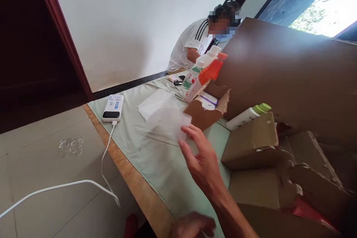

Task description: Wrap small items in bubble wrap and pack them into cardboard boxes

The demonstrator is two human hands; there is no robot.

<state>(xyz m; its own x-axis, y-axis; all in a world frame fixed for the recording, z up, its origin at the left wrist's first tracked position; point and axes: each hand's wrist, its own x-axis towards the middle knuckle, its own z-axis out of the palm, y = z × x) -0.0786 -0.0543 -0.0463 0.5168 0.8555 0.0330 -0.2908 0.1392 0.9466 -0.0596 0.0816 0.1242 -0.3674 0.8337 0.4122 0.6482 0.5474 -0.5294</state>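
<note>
My right hand (202, 158) reaches over the cloth-covered table, its fingers and thumb closed on the edge of a thin translucent white plastic sheet (164, 121). The sheet's far part is smeared, and whether it is a bag or a single layer I cannot tell. Just beyond it lies a piece of bubble wrap (154, 102), flat on the cloth. My left hand (193, 225) is low at the bottom edge of the view, near the table's front edge. Motion blurs its fingers, so what it holds, if anything, is unclear.
A white power bank (113, 108) with a cable lies at the left. An open cardboard box (202, 115), bottles (192, 76), a green-capped bottle (248, 115) and more cardboard boxes (251, 143) stand to the right. Another person (189, 42) sits at the far end.
</note>
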